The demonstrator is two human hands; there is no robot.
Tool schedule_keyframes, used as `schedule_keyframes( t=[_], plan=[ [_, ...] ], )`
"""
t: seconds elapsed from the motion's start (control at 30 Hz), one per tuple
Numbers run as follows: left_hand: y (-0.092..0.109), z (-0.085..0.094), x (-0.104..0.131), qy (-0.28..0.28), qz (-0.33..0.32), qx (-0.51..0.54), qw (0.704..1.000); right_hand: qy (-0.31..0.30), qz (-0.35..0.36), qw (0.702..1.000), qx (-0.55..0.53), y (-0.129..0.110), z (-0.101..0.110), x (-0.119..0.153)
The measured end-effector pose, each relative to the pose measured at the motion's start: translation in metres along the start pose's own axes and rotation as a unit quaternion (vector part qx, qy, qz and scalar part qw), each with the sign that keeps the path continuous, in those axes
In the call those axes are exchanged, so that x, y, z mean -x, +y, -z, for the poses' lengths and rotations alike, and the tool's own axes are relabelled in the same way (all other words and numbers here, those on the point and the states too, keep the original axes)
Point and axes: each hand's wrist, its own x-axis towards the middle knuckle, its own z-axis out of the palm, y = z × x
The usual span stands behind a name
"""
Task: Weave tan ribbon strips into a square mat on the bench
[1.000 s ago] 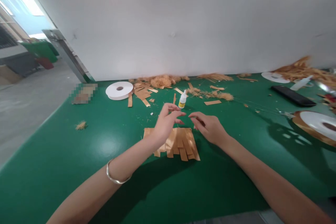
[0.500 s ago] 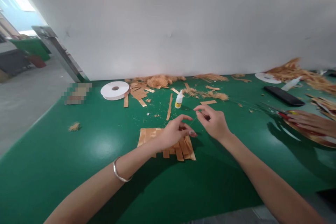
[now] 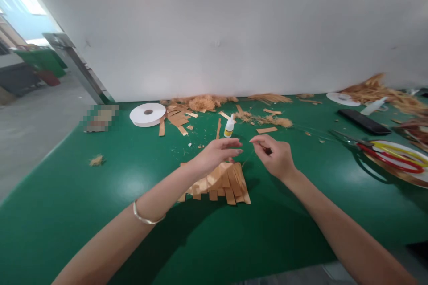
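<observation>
Orange-brown strips [image 3: 214,182] lie side by side as a layered mat on the green table. Over the mat's back edge is my left hand [image 3: 219,153], its fingers apart and pointing right, with nothing visible between them. To its right my right hand [image 3: 272,153] is raised, thumb and forefinger pinched together. A thin, faint thread seems to hang from that pinch toward the mat, too fine to make out well. Behind my hands a small white glue bottle [image 3: 229,127] with a yellow label stands upright.
A white tape roll [image 3: 147,115] lies at the back left beside loose strips [image 3: 177,118]. Brown fibres [image 3: 203,101] line the white panel [image 3: 214,40]. On the right are a black phone [image 3: 364,122] and red and yellow scissors [image 3: 391,156] on a white disc.
My left hand has lifted slightly back and its fingers have straightened, uncovering more of the mat. Another person's hand has left the scissors at the right.
</observation>
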Motion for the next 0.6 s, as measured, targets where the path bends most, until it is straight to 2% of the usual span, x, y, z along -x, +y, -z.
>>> schedule_keyframes(
  t=[0.03, 0.13, 0.2, 0.27, 0.37, 0.47, 0.6],
  plan=[
    [0.0, -0.005, -0.005, -0.011, -0.008, 0.009, 1.0, -0.001, 0.003, 1.0, 0.001, 0.0, 0.0, 0.0],
    [-0.009, -0.017, -0.011, -0.105, -0.008, 0.003, 0.994, 0.007, 0.012, 1.0, 0.002, 0.001, 0.0, 0.001],
    [-0.021, -0.02, -0.009, -0.133, 0.011, 0.003, 0.991, 0.02, 0.01, 1.0, 0.001, 0.002, 0.0, 0.001],
    [-0.032, -0.018, -0.006, -0.115, 0.01, -0.004, 0.993, 0.026, 0.002, 1.0, -0.002, 0.003, 0.001, 0.0],
    [-0.039, -0.008, -0.002, -0.059, -0.036, -0.012, 0.998, 0.026, -0.004, 1.0, -0.006, 0.003, 0.001, 0.0],
    [-0.028, 0.0, 0.0, -0.035, -0.062, -0.017, 0.997, 0.021, -0.004, 1.0, -0.009, 0.002, 0.001, -0.001],
    [-0.012, -0.004, -0.006, -0.038, -0.038, 0.02, 0.998, 0.015, -0.003, 1.0, -0.004, 0.0, 0.0, -0.001]
  ],
)
